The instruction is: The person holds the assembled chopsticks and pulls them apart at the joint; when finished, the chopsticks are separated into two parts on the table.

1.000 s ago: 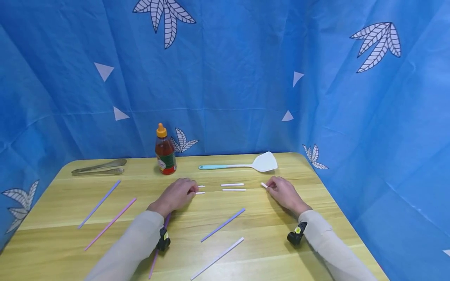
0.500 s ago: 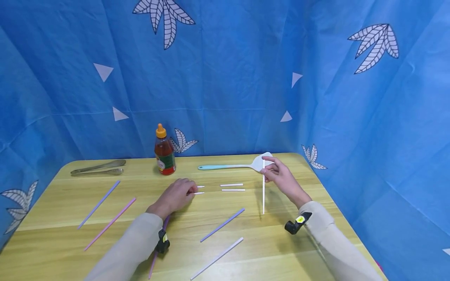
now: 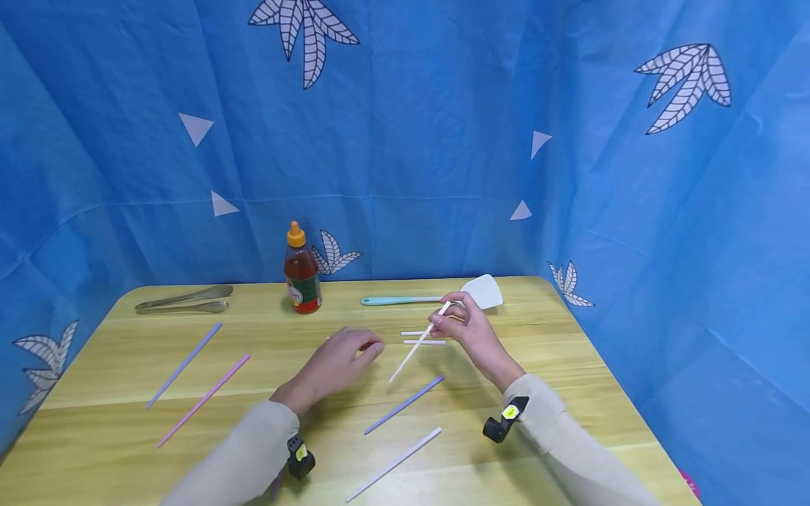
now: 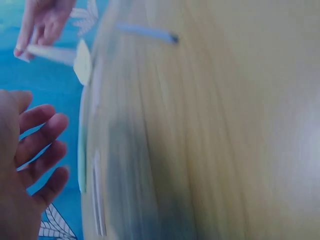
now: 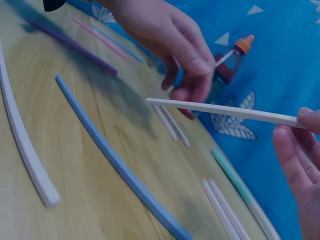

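Observation:
My right hand pinches a slim white chopstick near its thick end, above the table. The chopstick's thin end points down and left, toward my left hand. A fine seam rings it partway along. My left hand hovers over the table with relaxed fingers and holds nothing, as the left wrist view shows. Below it lie two short white sticks, mostly hidden by the hand in the head view. Two more short white sticks lie side by side beneath the held chopstick.
A white spatula with a mint handle lies behind the hands. A red sauce bottle and metal tongs are at the back left. Blue, lavender, pink and purple sticks lie around the wooden table.
My right hand has lifted the white chopstick, then carried it left, tilting it toward my left hand. My left hand has come off the two short white sticks and moved slightly right.

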`<act>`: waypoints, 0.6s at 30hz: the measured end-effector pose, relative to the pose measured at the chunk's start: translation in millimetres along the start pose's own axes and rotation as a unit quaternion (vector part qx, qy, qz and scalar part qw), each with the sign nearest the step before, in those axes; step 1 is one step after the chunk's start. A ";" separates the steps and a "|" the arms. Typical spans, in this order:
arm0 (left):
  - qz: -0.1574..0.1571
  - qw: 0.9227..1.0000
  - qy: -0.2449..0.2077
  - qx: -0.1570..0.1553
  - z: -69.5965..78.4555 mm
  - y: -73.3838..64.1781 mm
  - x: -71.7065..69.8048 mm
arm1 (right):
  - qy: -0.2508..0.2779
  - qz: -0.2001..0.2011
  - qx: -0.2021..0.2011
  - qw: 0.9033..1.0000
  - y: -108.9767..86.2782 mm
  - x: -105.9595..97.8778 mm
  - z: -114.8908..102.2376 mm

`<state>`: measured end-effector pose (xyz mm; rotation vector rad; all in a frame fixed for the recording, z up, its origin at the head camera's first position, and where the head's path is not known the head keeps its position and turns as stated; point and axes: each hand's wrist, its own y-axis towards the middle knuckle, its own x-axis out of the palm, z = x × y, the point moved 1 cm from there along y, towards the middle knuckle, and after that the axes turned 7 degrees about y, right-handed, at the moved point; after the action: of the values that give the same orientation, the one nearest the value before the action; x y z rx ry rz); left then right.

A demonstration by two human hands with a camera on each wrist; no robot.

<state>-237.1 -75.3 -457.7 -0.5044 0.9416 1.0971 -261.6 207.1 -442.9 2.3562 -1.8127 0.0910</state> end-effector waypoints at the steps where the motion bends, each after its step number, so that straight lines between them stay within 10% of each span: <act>1: -0.008 1.000 -0.013 -0.001 3.4 -1.4 0.2 | 0.007 -0.002 -0.001 1.000 -0.3 3.4 0.3; 10: -0.033 0.998 -0.060 0.008 17.1 -10.7 -1.8 | 0.002 -0.014 0.004 1.000 -6.8 14.0 0.5; 18: -0.051 0.997 -0.050 0.015 9.5 -19.4 -6.8 | -0.180 -0.082 -0.030 0.980 -18.4 14.9 -4.3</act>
<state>-216.8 -79.6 -448.7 -0.4643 0.8356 1.0064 -239.7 198.2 -438.2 2.5961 -1.7184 -0.4310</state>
